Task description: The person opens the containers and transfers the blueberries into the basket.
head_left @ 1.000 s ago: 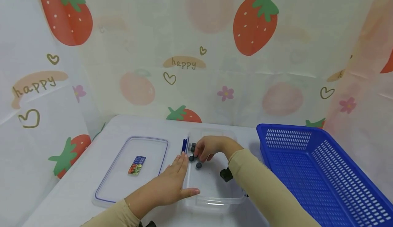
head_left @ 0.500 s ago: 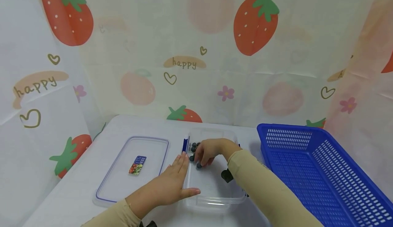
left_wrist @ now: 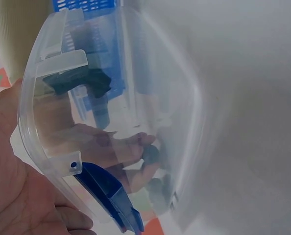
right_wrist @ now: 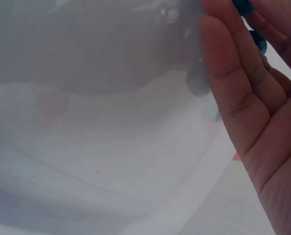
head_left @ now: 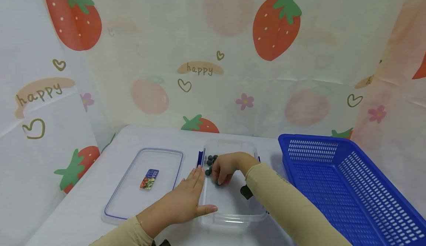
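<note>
A clear plastic box (head_left: 233, 207) with blue side clips stands on the white table. My left hand (head_left: 183, 201) lies along its left wall, fingers straight and thumb over the near left corner; the left wrist view shows the palm (left_wrist: 18, 196) beside the wall and a blue clip (left_wrist: 106, 193). Inside the box my right hand (head_left: 229, 166) pinches a dark round berry (head_left: 217, 183) between thumb and fingers. Several more dark berries (head_left: 210, 162) lie along the box's left side. In the right wrist view, the right hand (right_wrist: 253, 93) partly hides dark berries (right_wrist: 258, 40).
A clear lid (head_left: 124, 201) with a blue seal lies left of the box, a coloured label (head_left: 149, 179) on it. On the right stands a large blue basket (head_left: 352, 181). A patterned sheet (head_left: 213, 101) hangs behind the table.
My right hand has moved slightly toward the near side of the box, from the berry group to a berry nearer me, and its fingers have closed on it. My left hand has stayed put.
</note>
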{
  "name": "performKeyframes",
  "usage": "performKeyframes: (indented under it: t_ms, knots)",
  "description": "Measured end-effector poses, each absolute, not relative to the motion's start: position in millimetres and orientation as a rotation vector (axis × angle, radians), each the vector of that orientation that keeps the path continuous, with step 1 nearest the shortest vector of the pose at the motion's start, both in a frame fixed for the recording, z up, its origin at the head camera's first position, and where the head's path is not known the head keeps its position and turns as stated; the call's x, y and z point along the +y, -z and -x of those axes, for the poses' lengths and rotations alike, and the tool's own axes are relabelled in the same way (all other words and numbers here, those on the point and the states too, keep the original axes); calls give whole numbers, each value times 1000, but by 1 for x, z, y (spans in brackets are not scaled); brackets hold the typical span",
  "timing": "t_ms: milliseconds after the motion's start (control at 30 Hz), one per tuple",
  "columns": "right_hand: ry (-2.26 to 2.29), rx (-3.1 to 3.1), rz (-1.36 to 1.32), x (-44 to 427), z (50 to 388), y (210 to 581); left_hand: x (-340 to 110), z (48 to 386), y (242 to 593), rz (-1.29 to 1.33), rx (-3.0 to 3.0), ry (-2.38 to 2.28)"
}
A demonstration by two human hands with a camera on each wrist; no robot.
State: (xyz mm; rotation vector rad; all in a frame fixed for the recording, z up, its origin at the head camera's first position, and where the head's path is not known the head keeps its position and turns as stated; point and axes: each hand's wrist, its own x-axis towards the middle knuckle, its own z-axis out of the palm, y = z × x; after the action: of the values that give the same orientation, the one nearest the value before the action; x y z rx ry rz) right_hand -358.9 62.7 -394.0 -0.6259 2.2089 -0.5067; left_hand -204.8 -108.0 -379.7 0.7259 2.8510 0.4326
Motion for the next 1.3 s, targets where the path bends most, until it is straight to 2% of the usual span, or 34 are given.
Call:
performKeyframes:
  t_ms: [300, 500, 733, 1300]
  knots:
    - [574, 2163, 589, 64, 357, 390, -107, 203, 375, -712, 2844, -382]
    - [655, 2155, 664, 69, 359, 383, -106, 201, 374, -715, 2845, -392]
    - [809, 2135, 685, 83, 362, 362, -106, 199, 373, -718, 2846, -393]
    - [1122, 2201, 731, 173, 363, 288, -106, 197, 374, -738, 2839, -346]
